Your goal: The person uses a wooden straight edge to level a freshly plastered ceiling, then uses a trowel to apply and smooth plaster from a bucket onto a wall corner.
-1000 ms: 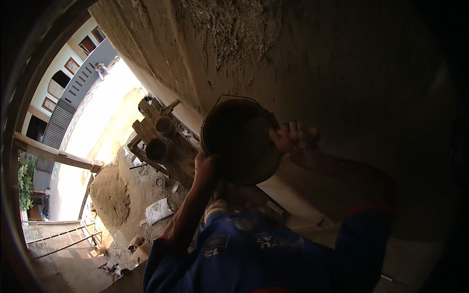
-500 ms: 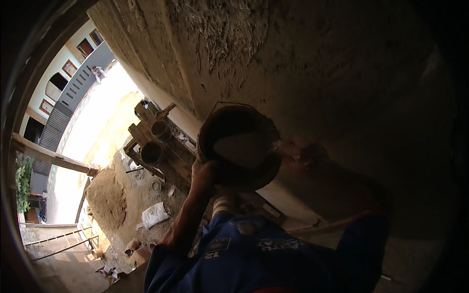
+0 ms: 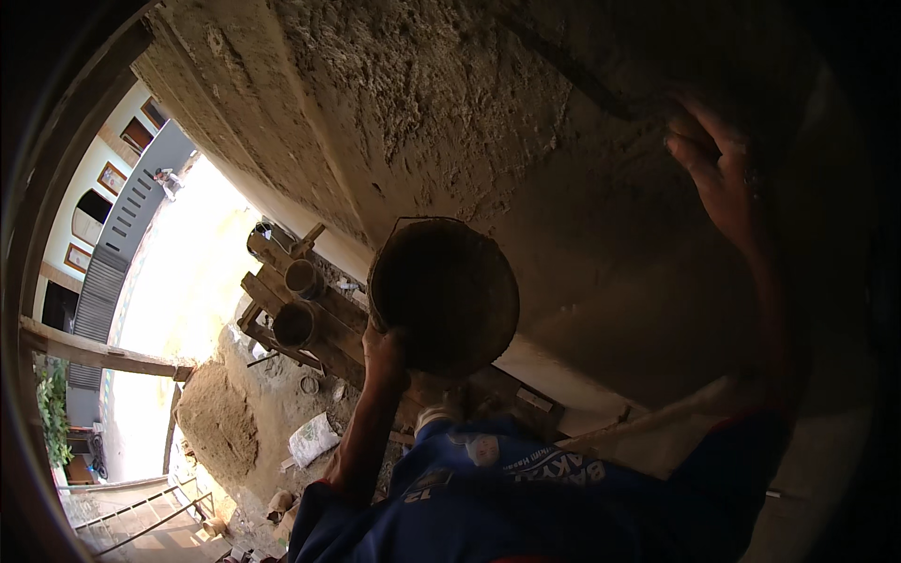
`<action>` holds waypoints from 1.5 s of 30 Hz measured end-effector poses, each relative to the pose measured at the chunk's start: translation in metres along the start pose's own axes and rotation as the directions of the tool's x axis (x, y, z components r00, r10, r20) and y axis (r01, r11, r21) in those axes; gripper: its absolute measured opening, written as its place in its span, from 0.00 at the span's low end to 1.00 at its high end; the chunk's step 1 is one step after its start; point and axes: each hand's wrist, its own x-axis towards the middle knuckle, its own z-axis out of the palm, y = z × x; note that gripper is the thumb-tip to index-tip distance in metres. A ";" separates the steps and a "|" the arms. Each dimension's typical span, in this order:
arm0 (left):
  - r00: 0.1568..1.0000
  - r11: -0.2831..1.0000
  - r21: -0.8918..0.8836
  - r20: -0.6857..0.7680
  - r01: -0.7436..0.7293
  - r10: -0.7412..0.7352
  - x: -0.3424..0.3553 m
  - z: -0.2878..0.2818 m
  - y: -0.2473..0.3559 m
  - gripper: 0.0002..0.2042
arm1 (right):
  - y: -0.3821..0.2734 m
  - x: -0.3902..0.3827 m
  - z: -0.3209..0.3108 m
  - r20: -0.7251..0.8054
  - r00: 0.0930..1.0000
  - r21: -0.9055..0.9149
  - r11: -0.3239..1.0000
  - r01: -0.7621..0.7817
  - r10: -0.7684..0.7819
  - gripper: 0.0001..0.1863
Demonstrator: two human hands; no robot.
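Note:
My left hand (image 3: 385,355) grips the near left rim of a round, dark bucket (image 3: 445,298) with a thin wire handle. The bucket is held up before my body, and its inside is too dark to make out. Up at the right, my right hand (image 3: 715,159) is closed around a trowel (image 3: 568,66), seen as a long dark blade reaching up and left along the wall (image 3: 563,235). Its handle is mostly lost in shadow. Rough, wet-looking mortar (image 3: 422,84) covers the upper wall to the left of the blade.
Below on the left, wooden planks (image 3: 343,319) on a stand carry a bucket (image 3: 294,324) and another bucket (image 3: 303,279). A sand heap (image 3: 216,418) and a white sack (image 3: 313,439) lie on the ground. Farther off, a person (image 3: 168,183) is by a grey gate (image 3: 141,206).
My right hand has moved from the bucket's right rim up to the upper right wall, with the trowel now showing. The bucket has shifted slightly left, still in my left hand.

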 end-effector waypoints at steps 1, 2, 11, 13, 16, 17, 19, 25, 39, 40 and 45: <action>1.000 1.000 -0.006 -0.025 0.018 -0.018 -0.001 -0.002 -0.001 0.20 | -0.010 -0.013 0.002 0.118 0.986 0.048 0.991 -0.124 0.117 0.21; 0.999 0.999 -0.018 -0.035 0.033 -0.033 -0.001 0.002 -0.002 0.20 | -0.004 -0.028 0.004 0.249 0.968 -0.042 0.999 -0.031 0.040 0.21; 1.000 0.999 -0.035 -0.011 0.003 -0.004 -0.016 0.023 -0.036 0.18 | 0.078 -0.187 0.202 0.470 0.833 -0.166 0.898 0.407 -0.291 0.14; 1.000 0.998 -0.060 0.013 0.019 -0.018 -0.020 0.038 -0.041 0.18 | 0.099 -0.222 0.233 0.436 0.884 -0.025 0.980 0.200 -0.169 0.11; 1.000 0.997 -0.075 0.009 0.019 -0.019 -0.031 0.049 -0.046 0.17 | 0.129 -0.267 0.275 0.505 0.835 0.652 0.538 -0.534 0.217 0.07; 1.000 0.994 -0.104 0.007 0.025 -0.025 -0.033 0.051 -0.051 0.17 | 0.134 -0.276 0.277 0.558 0.792 0.728 0.312 -0.610 0.248 0.06; 1.000 0.992 -0.121 -0.017 0.023 -0.025 -0.039 0.038 -0.056 0.17 | 0.118 -0.258 0.261 0.703 0.707 0.709 0.007 -0.705 0.073 0.05; 0.994 0.988 -0.152 -0.105 -0.005 -0.012 -0.060 0.027 -0.071 0.17 | 0.033 -0.185 0.170 0.651 0.751 0.155 0.988 0.010 -0.110 0.11; 0.948 0.973 -0.215 -0.317 -0.082 0.009 -0.069 -0.042 -0.133 0.25 | 0.059 -0.061 0.151 0.458 0.877 -0.196 0.979 -0.061 0.147 0.22; 0.956 0.969 -0.229 -0.292 -0.098 0.028 -0.068 -0.029 -0.124 0.25 | 0.085 -0.055 0.128 0.214 0.977 -0.156 0.988 0.014 0.020 0.20; 0.954 0.971 -0.237 -0.297 -0.036 -0.037 -0.085 -0.024 -0.108 0.25 | 0.029 -0.067 0.070 0.361 0.931 -0.112 0.994 -0.012 0.053 0.22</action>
